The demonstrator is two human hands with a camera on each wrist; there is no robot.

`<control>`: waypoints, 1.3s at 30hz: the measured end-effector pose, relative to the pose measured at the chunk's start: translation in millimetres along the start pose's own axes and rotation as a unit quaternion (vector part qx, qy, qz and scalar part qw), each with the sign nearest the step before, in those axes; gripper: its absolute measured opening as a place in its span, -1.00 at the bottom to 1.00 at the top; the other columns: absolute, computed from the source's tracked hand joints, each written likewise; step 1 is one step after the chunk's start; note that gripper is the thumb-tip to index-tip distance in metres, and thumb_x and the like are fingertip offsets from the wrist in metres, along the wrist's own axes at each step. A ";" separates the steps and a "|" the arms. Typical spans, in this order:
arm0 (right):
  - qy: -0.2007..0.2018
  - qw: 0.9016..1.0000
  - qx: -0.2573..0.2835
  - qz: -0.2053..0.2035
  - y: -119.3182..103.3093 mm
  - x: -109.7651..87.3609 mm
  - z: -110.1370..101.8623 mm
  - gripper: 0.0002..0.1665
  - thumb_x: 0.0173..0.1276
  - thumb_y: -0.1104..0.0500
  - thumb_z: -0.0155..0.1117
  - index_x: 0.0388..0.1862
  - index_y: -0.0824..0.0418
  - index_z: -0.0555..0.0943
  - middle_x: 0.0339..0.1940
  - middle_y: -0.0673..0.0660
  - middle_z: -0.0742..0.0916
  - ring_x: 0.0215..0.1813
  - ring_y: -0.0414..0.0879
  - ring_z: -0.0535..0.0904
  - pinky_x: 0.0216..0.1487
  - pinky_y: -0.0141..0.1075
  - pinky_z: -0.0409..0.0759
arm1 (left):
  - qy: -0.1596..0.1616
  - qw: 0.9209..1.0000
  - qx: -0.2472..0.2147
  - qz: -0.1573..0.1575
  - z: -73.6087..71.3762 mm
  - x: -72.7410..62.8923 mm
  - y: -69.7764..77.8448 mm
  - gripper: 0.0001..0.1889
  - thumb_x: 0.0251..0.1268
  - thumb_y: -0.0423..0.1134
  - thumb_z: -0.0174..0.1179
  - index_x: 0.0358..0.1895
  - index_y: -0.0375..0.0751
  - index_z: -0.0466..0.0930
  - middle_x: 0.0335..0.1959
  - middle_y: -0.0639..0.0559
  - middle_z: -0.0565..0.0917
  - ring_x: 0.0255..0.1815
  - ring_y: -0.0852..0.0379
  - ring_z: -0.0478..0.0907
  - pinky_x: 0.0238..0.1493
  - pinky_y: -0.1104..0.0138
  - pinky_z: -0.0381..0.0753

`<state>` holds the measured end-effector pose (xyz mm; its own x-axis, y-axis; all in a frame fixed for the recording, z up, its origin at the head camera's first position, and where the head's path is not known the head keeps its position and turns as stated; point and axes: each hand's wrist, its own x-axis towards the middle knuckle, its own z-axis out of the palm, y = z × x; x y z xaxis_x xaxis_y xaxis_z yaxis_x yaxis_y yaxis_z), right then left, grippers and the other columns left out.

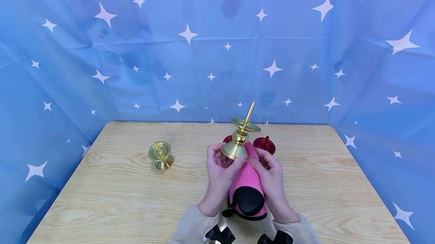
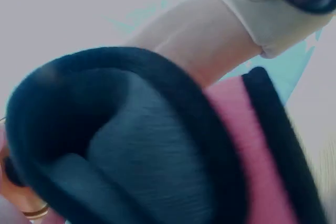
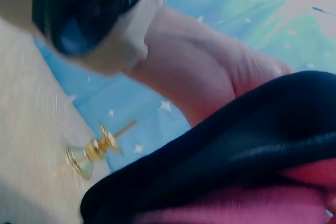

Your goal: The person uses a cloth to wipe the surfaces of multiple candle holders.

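My left hand pinches the flared base of a shiny gold candlestick, which tilts to the right with its dish and thin spike uppermost. A pink, mitt-like fabric piece with black trim hangs below it between my hands. My right hand grips this fabric at its narrow pink tip, right at the candlestick's base. The fabric's dark-lined opening faces my wrists and fills much of the left wrist view. In the right wrist view its black edge hides most of the right hand's fingers.
Another gold candlestick stands on the left of the wooden table. Behind my hands are two red dished holders, one beside my right hand, the other partly hidden. A blue star-patterned curtain surrounds the table's back and sides.
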<state>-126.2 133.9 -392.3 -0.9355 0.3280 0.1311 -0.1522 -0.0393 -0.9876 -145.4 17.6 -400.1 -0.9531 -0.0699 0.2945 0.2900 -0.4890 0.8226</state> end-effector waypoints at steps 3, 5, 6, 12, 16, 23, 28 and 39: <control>0.017 0.999 0.032 0.017 -0.1 -2.5 1.8 -0.81 0.27 0.38 0.20 -0.15 0.23 0.63 -0.44 -0.06 0.63 -0.39 -0.24 0.46 -0.39 -0.47 0.44 | 0.002 1.000 0.002 -0.014 0.9 0.3 -0.3 -0.37 -0.01 -0.29 0.37 0.06 -0.40 0.18 -0.09 -0.06 0.54 -0.08 0.08 0.53 -0.06 0.32 0.53; 0.027 0.998 0.047 0.019 0.2 -4.1 3.2 -0.81 0.28 0.37 0.20 -0.19 0.15 0.64 -0.42 -0.06 0.64 -0.39 -0.24 0.46 -0.40 -0.48 0.44 | -0.004 1.000 0.001 -0.017 1.3 0.5 -0.8 -0.36 0.02 -0.29 0.35 0.12 -0.38 0.18 -0.05 -0.08 0.54 -0.06 0.07 0.53 -0.03 0.32 0.52; 0.030 0.998 0.053 0.018 0.3 -4.6 3.9 -0.80 0.28 0.37 0.19 -0.20 0.13 0.64 -0.40 -0.06 0.64 -0.39 -0.24 0.46 -0.40 -0.48 0.45 | -0.010 1.000 0.001 -0.016 1.6 0.6 -1.1 -0.36 0.04 -0.30 0.34 0.14 -0.38 0.19 -0.03 -0.10 0.54 -0.05 0.07 0.52 -0.03 0.32 0.52; 0.054 0.996 0.067 0.005 2.3 -4.4 5.2 -0.80 0.28 0.37 0.20 -0.18 0.15 0.64 -0.40 -0.06 0.65 -0.39 -0.25 0.47 -0.41 -0.50 0.46 | -0.027 0.999 -0.002 -0.017 3.9 1.1 -1.3 -0.48 0.07 -0.41 0.25 0.11 -0.46 0.28 0.01 -0.13 0.51 -0.02 0.08 0.51 -0.03 0.35 0.52; 0.057 0.997 0.057 -0.013 3.8 -3.8 4.6 -0.79 0.27 0.37 0.22 -0.11 0.29 0.62 -0.42 -0.02 0.63 -0.40 -0.22 0.44 -0.42 -0.49 0.44 | -0.021 0.999 0.007 -0.027 4.5 1.9 -0.1 -0.53 0.00 -0.48 0.21 0.01 -0.48 0.27 -0.01 -0.12 0.50 -0.02 0.07 0.51 -0.04 0.35 0.53; 0.057 0.996 0.039 -0.051 8.3 -2.3 4.5 -0.76 0.23 0.43 0.22 -0.10 0.45 0.58 -0.47 -0.01 0.62 -0.43 -0.22 0.44 -0.46 -0.51 0.44 | -0.027 0.998 0.036 -0.031 2.1 4.7 1.7 -0.55 -0.05 -0.48 0.24 -0.05 -0.46 0.30 -0.04 -0.14 0.50 -0.06 0.06 0.55 -0.06 0.34 0.56; 0.053 0.996 0.036 -0.060 10.4 -2.1 5.1 -0.74 0.22 0.45 0.22 -0.09 0.49 0.56 -0.46 -0.02 0.63 -0.44 -0.23 0.45 -0.47 -0.52 0.46 | -0.030 0.997 0.069 -0.033 -0.9 5.9 3.3 -0.60 -0.08 -0.47 0.26 -0.15 -0.43 0.31 -0.07 -0.13 0.53 -0.11 0.06 0.56 -0.12 0.31 0.58; 0.041 0.997 0.038 -0.051 12.5 1.0 5.4 -0.79 0.21 0.43 0.24 -0.16 0.32 0.64 -0.47 0.01 0.64 -0.43 -0.22 0.48 -0.45 -0.51 0.49 | -0.053 0.985 0.156 0.045 -11.6 9.0 2.8 -0.62 -0.05 -0.46 0.35 -0.09 -0.23 0.53 -0.12 -0.03 0.62 -0.08 0.09 0.54 -0.06 0.25 0.55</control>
<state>-130.8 128.7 -404.1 -0.8850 0.4106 0.2197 -0.2716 -0.0720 -0.9597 -154.2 5.5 -400.8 -0.9129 -0.0019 0.4081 0.4009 -0.1921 0.8958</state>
